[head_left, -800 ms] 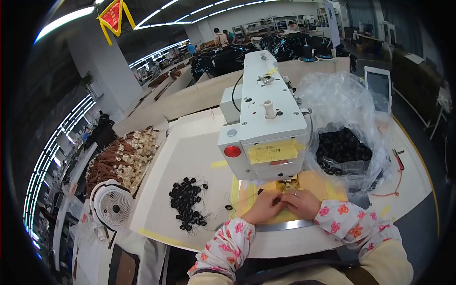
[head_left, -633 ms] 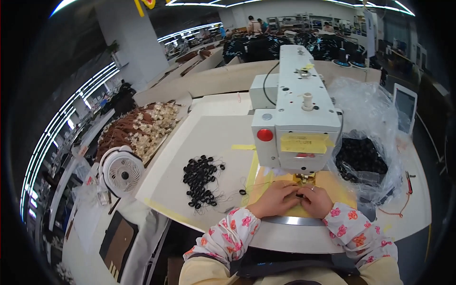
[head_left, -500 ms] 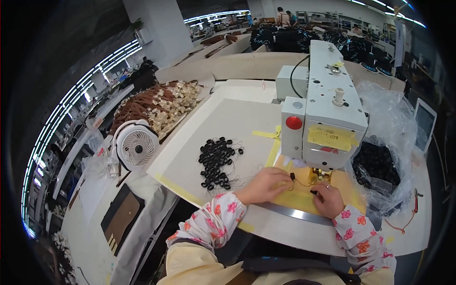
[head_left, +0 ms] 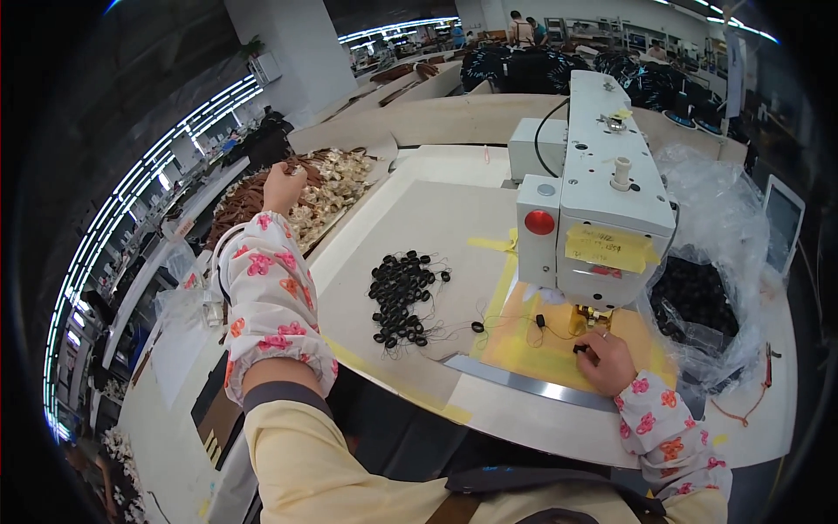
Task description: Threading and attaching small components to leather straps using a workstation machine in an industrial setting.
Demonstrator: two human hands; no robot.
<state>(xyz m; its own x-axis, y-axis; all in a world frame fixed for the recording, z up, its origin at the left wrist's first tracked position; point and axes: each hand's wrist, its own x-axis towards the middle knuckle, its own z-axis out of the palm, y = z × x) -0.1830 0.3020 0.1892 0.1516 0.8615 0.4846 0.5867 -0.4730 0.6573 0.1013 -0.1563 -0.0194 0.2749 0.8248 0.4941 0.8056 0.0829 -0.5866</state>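
My left hand is stretched far out to the left, over a pile of brown straps with gold-coloured metal fittings. Its fingers are bent closed at the pile; what they grip is too small to tell. At the sewing machine, my right hand pinches a small black loop just in front of the needle area. Another black loop with thread lies on the yellow-taped work plate, and one more sits at its left edge. Several black loops with thread tails form a heap on the table.
Right of the machine is a clear plastic bag of black pieces, beside a tablet. Red-handled snips lie at the right edge. A dark flat panel rests at lower left. Other people are far back.
My left hand has left the work plate and reached out left to the strap pile, its sleeve now covering the white fan. My right hand stays by the needle with the black loop.
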